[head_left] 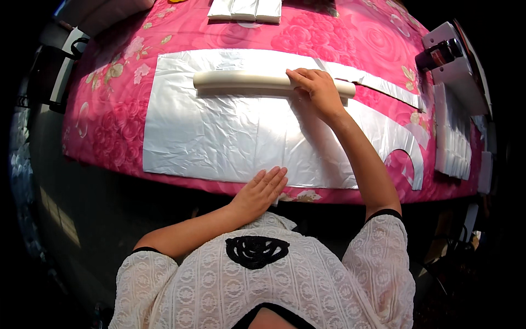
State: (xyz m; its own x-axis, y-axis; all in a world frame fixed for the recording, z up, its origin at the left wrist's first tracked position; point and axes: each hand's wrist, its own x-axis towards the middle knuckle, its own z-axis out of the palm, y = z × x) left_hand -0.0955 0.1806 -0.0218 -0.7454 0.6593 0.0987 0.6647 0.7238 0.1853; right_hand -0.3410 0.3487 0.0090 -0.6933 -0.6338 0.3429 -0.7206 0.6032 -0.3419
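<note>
A thin, shiny white plastic sheet [219,137], creased, lies flat on the table, with curved cut-outs and strap-like strips at its right end. Across its far half rests a cream-white tube [241,80], lying left to right. My right hand [318,90] is closed over this tube near its right end, thumb on the near side hidden in part. Down at the sheet's near edge, my left hand [262,189] lies flat with fingers stretched out, touching the plastic and holding nothing.
A pink rose-patterned cloth [115,118] covers the table. Folded white plastic stacks [245,10] sit at the far edge, and another white stack [452,134] stands at the right. Beside a white box [457,71] is a dark bottle [438,54]. A pale bundle [112,16] occupies the far left.
</note>
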